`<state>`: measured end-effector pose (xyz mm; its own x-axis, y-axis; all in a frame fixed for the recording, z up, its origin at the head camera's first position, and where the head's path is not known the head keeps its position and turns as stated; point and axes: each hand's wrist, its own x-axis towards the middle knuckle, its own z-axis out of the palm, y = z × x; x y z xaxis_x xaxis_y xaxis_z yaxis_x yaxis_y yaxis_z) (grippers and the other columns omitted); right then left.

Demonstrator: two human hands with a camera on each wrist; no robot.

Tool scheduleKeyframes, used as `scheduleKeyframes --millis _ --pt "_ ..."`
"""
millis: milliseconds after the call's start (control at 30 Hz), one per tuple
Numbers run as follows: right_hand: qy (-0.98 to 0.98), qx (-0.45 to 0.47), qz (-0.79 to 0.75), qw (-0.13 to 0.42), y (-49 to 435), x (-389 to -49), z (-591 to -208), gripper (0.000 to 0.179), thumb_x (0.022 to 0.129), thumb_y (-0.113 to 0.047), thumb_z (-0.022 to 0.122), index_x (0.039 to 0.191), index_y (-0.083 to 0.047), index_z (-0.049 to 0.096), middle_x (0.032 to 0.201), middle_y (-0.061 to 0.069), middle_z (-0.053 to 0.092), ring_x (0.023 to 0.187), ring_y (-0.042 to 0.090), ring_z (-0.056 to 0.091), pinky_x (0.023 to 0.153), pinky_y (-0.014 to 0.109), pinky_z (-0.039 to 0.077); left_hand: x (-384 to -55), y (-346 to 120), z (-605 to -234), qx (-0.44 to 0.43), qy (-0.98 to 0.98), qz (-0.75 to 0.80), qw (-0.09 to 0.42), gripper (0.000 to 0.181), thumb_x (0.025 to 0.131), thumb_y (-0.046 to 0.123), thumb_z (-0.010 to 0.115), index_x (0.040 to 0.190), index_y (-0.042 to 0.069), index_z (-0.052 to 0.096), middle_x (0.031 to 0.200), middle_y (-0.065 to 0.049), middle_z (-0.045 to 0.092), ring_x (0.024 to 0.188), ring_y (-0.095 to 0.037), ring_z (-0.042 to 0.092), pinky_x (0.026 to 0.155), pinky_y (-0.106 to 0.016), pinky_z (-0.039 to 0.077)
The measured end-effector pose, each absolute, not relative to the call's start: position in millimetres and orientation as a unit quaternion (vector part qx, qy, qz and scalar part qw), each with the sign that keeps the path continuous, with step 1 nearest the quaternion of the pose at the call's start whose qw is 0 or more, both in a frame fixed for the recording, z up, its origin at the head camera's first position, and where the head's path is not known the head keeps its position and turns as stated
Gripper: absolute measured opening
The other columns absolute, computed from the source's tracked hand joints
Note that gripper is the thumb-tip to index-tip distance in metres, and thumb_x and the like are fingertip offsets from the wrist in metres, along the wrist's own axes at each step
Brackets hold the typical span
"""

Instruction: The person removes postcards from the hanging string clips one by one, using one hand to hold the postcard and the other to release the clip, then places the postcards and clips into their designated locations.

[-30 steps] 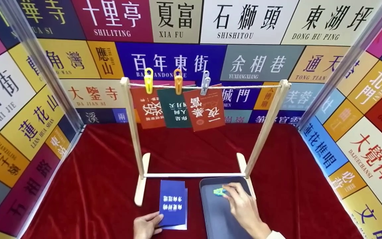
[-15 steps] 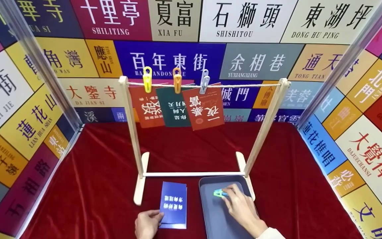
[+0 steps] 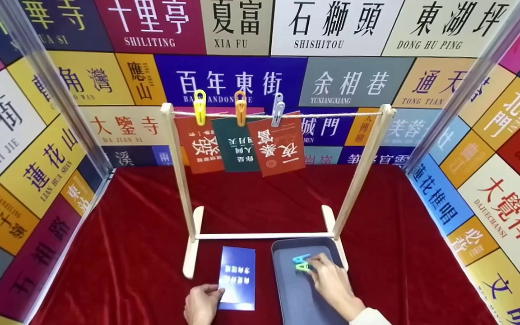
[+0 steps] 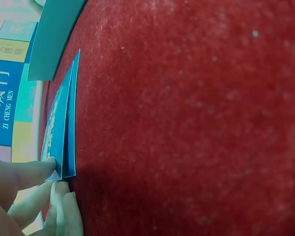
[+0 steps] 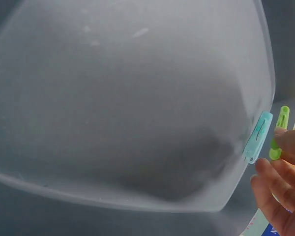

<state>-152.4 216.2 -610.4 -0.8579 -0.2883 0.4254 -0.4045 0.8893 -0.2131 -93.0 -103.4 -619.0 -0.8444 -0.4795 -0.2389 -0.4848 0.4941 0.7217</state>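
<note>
My left hand (image 3: 202, 303) pinches the lower left edge of a blue card with white lettering (image 3: 237, 275), thumb on top and fingers beneath. In the left wrist view the held card (image 4: 59, 128) is raised at an angle above a second blue card (image 4: 72, 132). My right hand (image 3: 332, 282), over the grey tray (image 3: 291, 300), pinches a green clothespin (image 3: 303, 267) between thumb and fingers. A light blue clothespin (image 3: 301, 258) lies in the tray right beside it; the right wrist view shows both clothespins near the tray's end.
A wooden frame (image 3: 264, 236) with a string (image 3: 341, 117) stands behind. Yellow (image 3: 200, 108), orange (image 3: 240, 109) and grey (image 3: 278, 110) clothespins hold two red cards and a green card (image 3: 242, 146) on it. Red cloth (image 3: 142, 253) covers the table; lettered panels surround it.
The green clothespin has come apart from the light blue one and tipped nearer to me. My left hand has shifted the blue card slightly right, over the lower card.
</note>
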Motion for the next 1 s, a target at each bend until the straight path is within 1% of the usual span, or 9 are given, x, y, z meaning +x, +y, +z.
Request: scheduleKeyframes --millis 167,300,500,600,800,1000 --pt "-0.960 0.167 0.141 0.173 217.3 -152.9 -610.5 0.023 0.076 -0.015 0.086 0.096 -0.012 0.077 0.093 -0.002 0.065 0.074 0.022 0.069 0.057 0.036 0.058 -93.1 -106.2 -620.4 -0.277 0.862 0.425 0.008 0.018 0.077 0.028 0.085 0.092 0.019 0.081 0.087 -0.001 0.079 0.095 -0.037 0.071 0.076 -0.055 0.054" --pt "-0.962 0.163 0.136 0.174 218.4 -154.1 -611.8 0.022 0.075 -0.014 0.086 0.093 -0.011 0.076 0.091 -0.002 0.064 0.072 0.022 0.069 0.056 0.037 0.057 -92.9 -107.0 -620.6 -0.274 0.860 0.431 0.015 0.019 0.077 0.030 0.085 0.092 0.019 0.081 0.086 -0.001 0.079 0.095 -0.036 0.071 0.076 -0.055 0.054" --pt "-0.961 0.168 0.130 0.180 218.9 -155.1 -614.5 0.021 0.074 -0.015 0.087 0.091 -0.011 0.075 0.090 -0.002 0.064 0.073 0.022 0.069 0.055 0.038 0.057 -93.1 -107.0 -619.1 -0.271 0.848 0.454 0.040 0.025 0.076 0.034 0.086 0.095 0.018 0.081 0.092 -0.003 0.079 0.101 -0.035 0.070 0.079 -0.051 0.055" --pt "-0.960 0.168 0.129 0.181 218.9 -155.3 -614.5 0.021 0.073 -0.015 0.088 0.089 -0.012 0.075 0.089 -0.002 0.064 0.072 0.022 0.069 0.054 0.039 0.057 -93.8 -106.2 -618.7 -0.270 0.844 0.461 0.039 0.025 0.076 0.031 0.086 0.096 0.017 0.081 0.091 -0.002 0.079 0.101 -0.034 0.070 0.081 -0.049 0.055" --pt "-0.962 0.171 0.128 0.169 218.7 -155.1 -613.6 0.020 0.075 -0.014 0.087 0.091 -0.011 0.075 0.089 -0.002 0.064 0.073 0.022 0.068 0.052 0.037 0.055 -92.6 -106.5 -618.5 -0.273 0.844 0.461 0.041 0.023 0.077 0.027 0.084 0.097 0.017 0.081 0.094 -0.003 0.079 0.102 -0.034 0.069 0.082 -0.050 0.055" --pt "-0.966 0.165 0.126 0.154 218.6 -155.7 -611.0 0.018 0.075 -0.014 0.086 0.089 -0.011 0.074 0.089 -0.002 0.064 0.072 0.021 0.068 0.053 0.036 0.055 -91.8 -107.4 -619.0 -0.271 0.842 0.465 0.038 0.022 0.077 0.023 0.083 0.097 0.016 0.081 0.089 -0.001 0.079 0.098 -0.031 0.071 0.079 -0.047 0.055"
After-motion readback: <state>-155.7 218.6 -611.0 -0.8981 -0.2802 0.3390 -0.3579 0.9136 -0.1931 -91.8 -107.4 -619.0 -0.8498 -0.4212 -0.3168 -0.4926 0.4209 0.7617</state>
